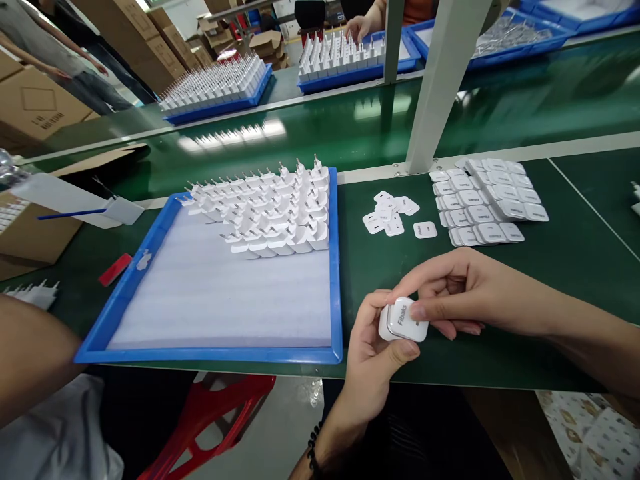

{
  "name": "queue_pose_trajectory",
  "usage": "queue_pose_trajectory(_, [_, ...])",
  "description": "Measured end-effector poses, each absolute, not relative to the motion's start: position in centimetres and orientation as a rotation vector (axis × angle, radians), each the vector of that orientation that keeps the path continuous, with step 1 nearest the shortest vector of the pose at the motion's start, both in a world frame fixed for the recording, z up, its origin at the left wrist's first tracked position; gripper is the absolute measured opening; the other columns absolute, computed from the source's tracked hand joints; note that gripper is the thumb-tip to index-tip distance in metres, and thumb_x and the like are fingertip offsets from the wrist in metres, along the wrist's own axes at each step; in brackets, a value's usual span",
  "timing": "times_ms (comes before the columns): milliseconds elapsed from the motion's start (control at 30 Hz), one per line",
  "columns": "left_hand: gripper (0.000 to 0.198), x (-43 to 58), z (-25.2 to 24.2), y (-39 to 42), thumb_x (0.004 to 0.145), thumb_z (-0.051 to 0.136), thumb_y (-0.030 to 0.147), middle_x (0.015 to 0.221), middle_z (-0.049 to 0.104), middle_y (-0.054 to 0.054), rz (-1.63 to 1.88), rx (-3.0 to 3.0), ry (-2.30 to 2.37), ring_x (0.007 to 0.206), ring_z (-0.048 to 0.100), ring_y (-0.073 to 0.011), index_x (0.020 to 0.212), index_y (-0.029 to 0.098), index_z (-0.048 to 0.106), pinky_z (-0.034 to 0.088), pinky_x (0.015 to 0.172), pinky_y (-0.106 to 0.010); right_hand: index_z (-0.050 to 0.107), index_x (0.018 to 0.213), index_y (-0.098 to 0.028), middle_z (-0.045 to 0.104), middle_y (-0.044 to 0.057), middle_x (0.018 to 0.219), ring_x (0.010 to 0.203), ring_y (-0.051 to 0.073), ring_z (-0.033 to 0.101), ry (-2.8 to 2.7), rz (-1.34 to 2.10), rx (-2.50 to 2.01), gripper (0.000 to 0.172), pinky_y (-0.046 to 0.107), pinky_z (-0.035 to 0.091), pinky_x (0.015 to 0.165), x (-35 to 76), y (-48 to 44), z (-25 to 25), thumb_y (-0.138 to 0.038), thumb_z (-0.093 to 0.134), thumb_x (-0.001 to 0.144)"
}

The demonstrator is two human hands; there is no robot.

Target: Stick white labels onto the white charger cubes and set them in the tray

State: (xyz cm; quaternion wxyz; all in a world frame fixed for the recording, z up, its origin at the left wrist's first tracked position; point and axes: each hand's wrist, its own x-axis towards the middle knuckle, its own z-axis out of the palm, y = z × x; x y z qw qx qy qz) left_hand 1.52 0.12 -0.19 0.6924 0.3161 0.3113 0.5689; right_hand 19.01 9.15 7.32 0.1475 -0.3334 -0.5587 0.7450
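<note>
My left hand [367,353] is closed around a small white charger body [403,322] over the near edge of the green table [575,267]. My right hand [460,293] pinches the top of the same charger with thumb and forefinger; its face carries grey lettering. To the left lies a blue tray [336,267] with a white foam sheet, and several white chargers [280,213] stand prongs-up in rows at its far right. Loose white cover pieces [393,213] lie beyond my hands, beside stacked rows of the same covers [487,200].
A white post [440,87] rises from the table's far rail. Beyond the green belt stand more blue trays of chargers [215,87], and another person's hand [357,27] reaches one. Cardboard boxes [30,227] sit left. A red stool [210,413] is below the table edge.
</note>
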Motion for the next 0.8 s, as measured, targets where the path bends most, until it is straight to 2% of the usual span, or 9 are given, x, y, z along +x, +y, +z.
queue_pose_trajectory(133, [0.037,1.7,-0.1,0.1,0.079,0.089,0.031,0.102,0.059,0.002,1.282,0.698,0.687,0.084,0.052,-0.0086,0.111,0.03,0.071,0.046,0.074,-0.017,0.083,0.115,-0.02,0.061,-0.001,0.055,0.044,0.005,0.045,-1.654,2.116,-0.983,0.034,0.017,0.031,0.042,19.0,9.1,7.6,-0.042,0.079,0.09])
queue_pose_trajectory(333, [0.04,1.9,-0.2,0.2,0.077,0.09,0.03,0.099,0.058,0.001,1.286,0.683,0.68,0.081,0.052,-0.0087,0.112,0.027,0.069,0.046,0.071,-0.017,0.086,0.102,-0.02,0.061,0.002,0.057,0.052,0.008,0.048,-1.732,2.0,-1.132,0.031,0.021,0.03,0.046,18.8,8.6,8.8,-0.047,0.077,0.09])
queue_pose_trajectory(467, [0.041,1.9,-0.1,0.2,0.077,0.09,0.03,0.1,0.058,0.001,1.281,0.688,0.697,0.082,0.052,-0.0095,0.112,0.027,0.068,0.046,0.073,-0.018,0.086,0.105,-0.02,0.06,0.001,0.058,0.053,0.009,0.048,-1.752,2.012,-1.113,0.034,0.023,0.029,0.047,18.8,8.6,8.7,-0.049,0.076,0.089])
queue_pose_trajectory(667, [0.036,1.8,0.1,0.1,0.079,0.088,0.033,0.105,0.059,-0.001,1.269,0.753,0.737,0.089,0.054,-0.0129,0.108,0.026,0.068,0.047,0.077,-0.021,0.077,0.118,-0.02,0.056,-0.003,0.056,0.051,0.009,0.049,-1.717,2.049,-1.161,0.038,0.02,0.032,0.046,19.0,8.7,8.1,-0.043,0.078,0.087])
queue_pose_trajectory(800, [0.034,1.7,0.3,0.2,0.079,0.088,0.035,0.102,0.056,-0.001,1.256,0.808,0.776,0.087,0.052,-0.0127,0.104,0.023,0.068,0.045,0.076,-0.021,0.071,0.106,-0.019,0.058,-0.004,0.055,0.048,0.008,0.045,-1.667,2.11,-1.185,0.031,0.019,0.03,0.045,19.1,8.7,8.3,-0.04,0.079,0.086])
